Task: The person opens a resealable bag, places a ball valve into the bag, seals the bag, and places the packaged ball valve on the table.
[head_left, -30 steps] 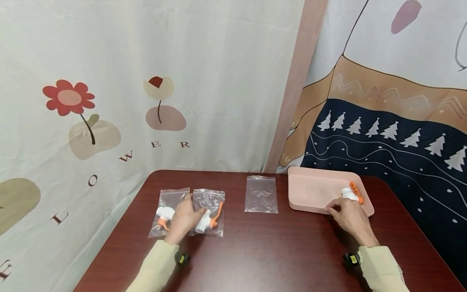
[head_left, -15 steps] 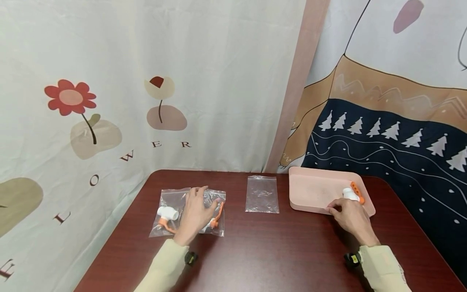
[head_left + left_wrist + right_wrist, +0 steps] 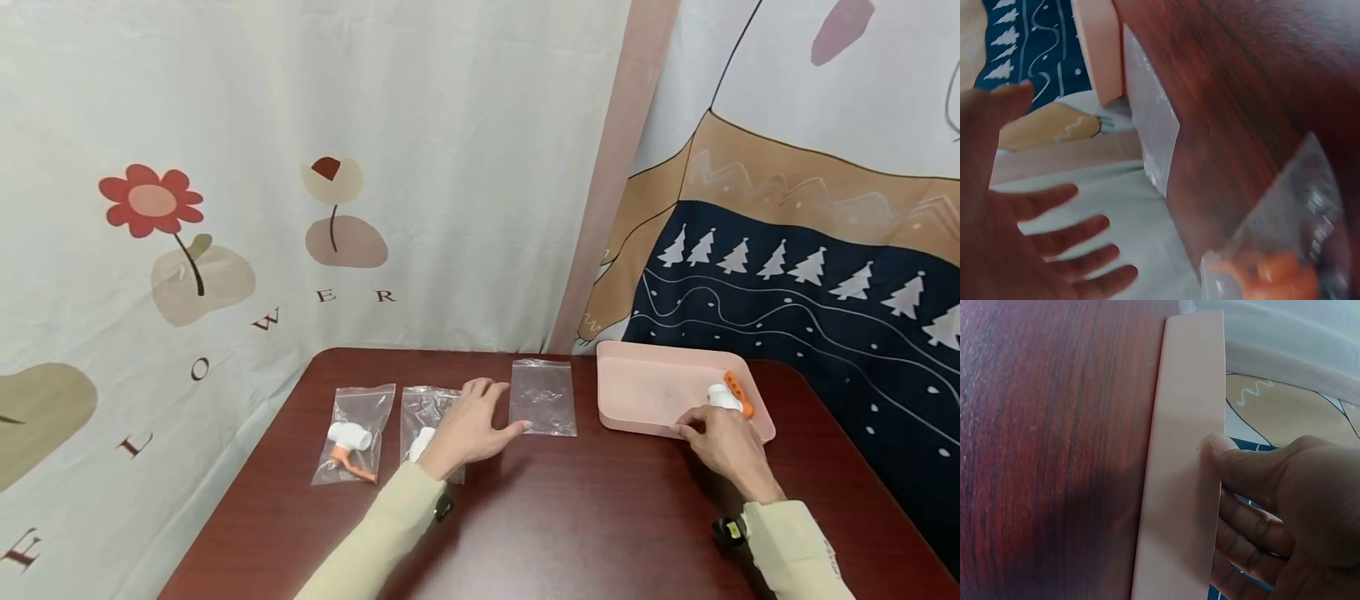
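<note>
My left hand [image 3: 471, 427] hovers with spread fingers beside an empty clear zip bag [image 3: 542, 400]. In the left wrist view the fingers are apart and hold nothing. Below and behind that hand, a filled zip bag [image 3: 417, 408] is partly hidden; its orange piece [image 3: 1279, 275] shows in the left wrist view. Farther left lies another zip bag [image 3: 365, 403] holding a white tubular part [image 3: 350, 436] with an orange lever [image 3: 352, 463]. My right hand [image 3: 723, 450] pinches the front wall of a pink tray [image 3: 1182, 425], thumb outside, fingers inside.
Inside the tray's right end sits one more white part [image 3: 723, 397] with an orange lever [image 3: 738, 392]. The dark red table [image 3: 570, 517] ends at the back against a printed curtain [image 3: 465, 208].
My left hand has moved right from between the two filled bags, across the second one, toward the empty bag. My right hand has stayed on the tray wall.
</note>
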Tool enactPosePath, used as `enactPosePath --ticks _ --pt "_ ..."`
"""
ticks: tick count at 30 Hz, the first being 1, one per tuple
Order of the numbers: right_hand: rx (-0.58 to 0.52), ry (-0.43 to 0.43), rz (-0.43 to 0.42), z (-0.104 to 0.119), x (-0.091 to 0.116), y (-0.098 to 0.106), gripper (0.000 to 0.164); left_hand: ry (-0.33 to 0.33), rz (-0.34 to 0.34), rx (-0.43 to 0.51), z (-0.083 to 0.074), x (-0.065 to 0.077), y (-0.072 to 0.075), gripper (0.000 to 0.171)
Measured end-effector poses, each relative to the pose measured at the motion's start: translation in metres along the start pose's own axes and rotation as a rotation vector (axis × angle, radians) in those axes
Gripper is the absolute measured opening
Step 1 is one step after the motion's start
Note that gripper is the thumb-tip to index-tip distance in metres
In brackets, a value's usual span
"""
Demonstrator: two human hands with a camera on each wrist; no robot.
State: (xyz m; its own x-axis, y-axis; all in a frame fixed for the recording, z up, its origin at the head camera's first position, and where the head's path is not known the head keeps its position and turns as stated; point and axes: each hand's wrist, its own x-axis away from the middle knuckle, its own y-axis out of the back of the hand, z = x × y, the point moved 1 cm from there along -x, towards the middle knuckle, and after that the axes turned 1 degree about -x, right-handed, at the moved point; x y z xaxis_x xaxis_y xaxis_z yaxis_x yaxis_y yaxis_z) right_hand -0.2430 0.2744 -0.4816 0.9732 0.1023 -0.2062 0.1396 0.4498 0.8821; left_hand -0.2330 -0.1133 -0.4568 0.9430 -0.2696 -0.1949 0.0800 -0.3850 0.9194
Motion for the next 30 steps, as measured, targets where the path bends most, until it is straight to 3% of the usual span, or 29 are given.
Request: enactPosePath --ticks 5,10,16,23,30 --pt "0.005 0.002 0.002 -0.001 -0.002 0.001 0.006 -0.081 0.139 -0.039 -0.009 -0.021 -0.018 0.071" --pt "0.009 0.001 -0.003 -0.002 -0.002 0.002 0.007 -0.134 0.23 -0.062 -0.017 -0.038 -0.034 0.061" --pt "0.007 -0.006 -0.003 -0.001 0.0 0.004 0.006 -0.122 0.311 -0.093 -0.02 -0.053 -0.048 0.055" --pt "-0.002 -0.011 -0.007 0.0 0.0 0.001 0.006 -0.087 0.4 -0.148 -0.02 -0.057 -0.056 0.059" --pt "0.0 -0.013 -0.014 0.0 0.001 -0.001 0.006 -0.104 0.378 -0.205 -0.02 -0.052 -0.059 0.057"
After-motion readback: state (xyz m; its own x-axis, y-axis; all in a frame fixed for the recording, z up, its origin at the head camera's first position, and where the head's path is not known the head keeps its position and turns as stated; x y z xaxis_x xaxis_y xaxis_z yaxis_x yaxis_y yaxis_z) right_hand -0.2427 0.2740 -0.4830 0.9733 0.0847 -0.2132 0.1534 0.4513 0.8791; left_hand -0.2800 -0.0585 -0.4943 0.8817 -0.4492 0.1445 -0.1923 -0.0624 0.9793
